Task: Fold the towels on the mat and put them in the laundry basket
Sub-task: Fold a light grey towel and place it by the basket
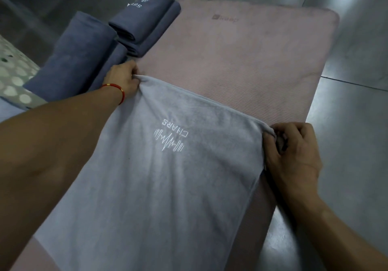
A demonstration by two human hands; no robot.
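Head view is looking down on a grey tiled floor (346, 81), and lying across it is a pink ribbed mat (241, 60), the largest thing in sight. Spreading over the near half of the mat is a light grey towel (157, 186), its embroidered "CHARS" logo (171, 137) facing up and reading upside down from here. The towel's far edge is running taut between the two hands. To the left, partly on the mat's edge and partly on the floor, darker blue-grey folded towels (73, 50) are sitting in a loose group, one showing the same logo. A spotted fabric item (14, 75) is showing at the far left; whether it is the laundry basket cannot be told.

The left hand (121, 81), wearing a red string bracelet (117, 90), is pinching the towel's far left corner with curled fingers. The right hand (294, 151) is gripping the far right corner, cloth bunching inside its closed fingers.

The towel is looking soft, light and limp, likely sagging and creasing wherever it is unsupported, with plush pile giving plenty of friction. Holding both corners of one short edge, as now, is probably the best purchase for carrying that edge over onto the opposite one for the first fold.
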